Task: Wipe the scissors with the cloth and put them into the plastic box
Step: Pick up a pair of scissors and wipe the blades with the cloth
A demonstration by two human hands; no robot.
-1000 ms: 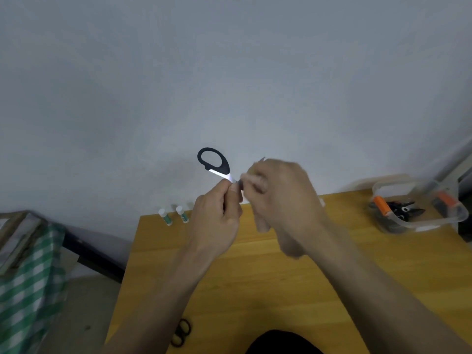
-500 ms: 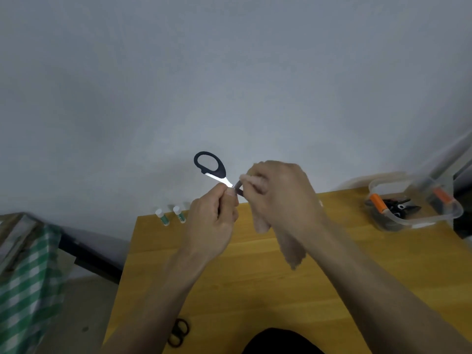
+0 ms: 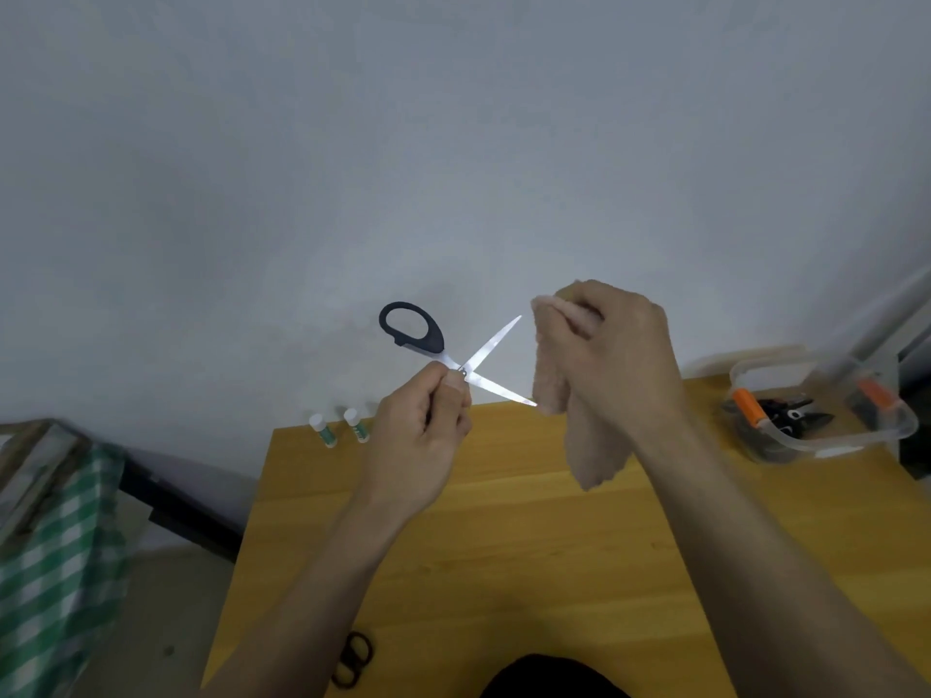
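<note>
The scissors (image 3: 456, 362) are held up in the air with their blades spread wide in a V. The left hand (image 3: 420, 435) grips them just below the pivot, fingers curled round the lower handle, while the black upper handle loop sticks out above that hand. Just right of the blade tips, the right hand (image 3: 617, 360) clutches the beige cloth (image 3: 564, 395), which hangs below its fist. Farther right of that hand, the plastic box (image 3: 826, 410) sits on the wooden table (image 3: 504, 546), holding other scissors.
</note>
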